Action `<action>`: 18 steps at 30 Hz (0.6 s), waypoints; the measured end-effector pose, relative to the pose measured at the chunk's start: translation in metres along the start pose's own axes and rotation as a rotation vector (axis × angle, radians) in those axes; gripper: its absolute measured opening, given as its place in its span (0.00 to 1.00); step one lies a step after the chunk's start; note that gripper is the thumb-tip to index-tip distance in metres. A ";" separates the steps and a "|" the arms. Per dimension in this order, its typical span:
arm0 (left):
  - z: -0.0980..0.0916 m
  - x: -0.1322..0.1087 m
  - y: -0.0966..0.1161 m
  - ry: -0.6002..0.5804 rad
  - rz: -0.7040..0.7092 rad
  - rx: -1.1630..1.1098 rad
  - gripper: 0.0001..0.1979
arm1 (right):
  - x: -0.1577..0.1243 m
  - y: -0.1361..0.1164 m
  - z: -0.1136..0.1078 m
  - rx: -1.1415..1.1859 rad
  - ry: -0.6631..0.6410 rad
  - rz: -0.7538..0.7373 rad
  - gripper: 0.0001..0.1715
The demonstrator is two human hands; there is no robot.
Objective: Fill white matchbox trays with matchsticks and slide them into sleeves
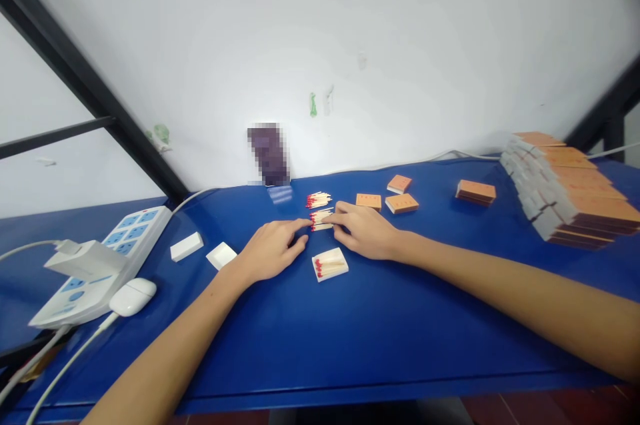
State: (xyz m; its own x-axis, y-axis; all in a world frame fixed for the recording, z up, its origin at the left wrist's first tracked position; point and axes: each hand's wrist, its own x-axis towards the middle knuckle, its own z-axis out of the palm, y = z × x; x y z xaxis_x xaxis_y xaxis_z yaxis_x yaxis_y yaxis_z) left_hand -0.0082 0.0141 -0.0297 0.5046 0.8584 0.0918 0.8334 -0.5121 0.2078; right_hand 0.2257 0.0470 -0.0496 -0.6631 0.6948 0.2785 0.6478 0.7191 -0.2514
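left hand (270, 250): fingertips together on match bundle (321, 219)
right hand (365, 230): pinching same bundle, other end
near: filled matchbox tray (330, 263)
behind: loose matches (319, 199)
surface: blue table (350, 325)

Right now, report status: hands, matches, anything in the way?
Left hand flat, forefinger touching match bundle. Right hand fingers on same bundle, grip unclear. Filled match tray close by, nearer the person; second bundle beyond.

Blue table (380, 318): loose matches (320, 218), tray of matches (330, 263), orange matchboxes (401, 203), big matchbox stack (570, 185), white trays (187, 246), power strip (100, 265), earbud case (133, 296).
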 end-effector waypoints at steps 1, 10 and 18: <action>0.000 0.000 0.000 -0.002 0.001 -0.002 0.20 | 0.000 0.000 0.000 0.000 0.005 -0.003 0.21; 0.002 0.000 -0.002 -0.001 -0.002 0.006 0.22 | 0.000 0.002 0.001 0.006 0.006 -0.019 0.21; 0.001 -0.001 0.000 -0.010 -0.012 0.013 0.22 | 0.000 -0.003 -0.002 -0.047 -0.025 0.060 0.24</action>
State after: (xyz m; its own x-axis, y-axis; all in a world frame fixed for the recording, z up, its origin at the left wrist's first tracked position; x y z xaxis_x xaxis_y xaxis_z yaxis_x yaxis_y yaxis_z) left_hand -0.0087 0.0138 -0.0305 0.4967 0.8643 0.0794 0.8422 -0.5021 0.1966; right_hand 0.2243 0.0449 -0.0466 -0.6312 0.7373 0.2407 0.7035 0.6749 -0.2227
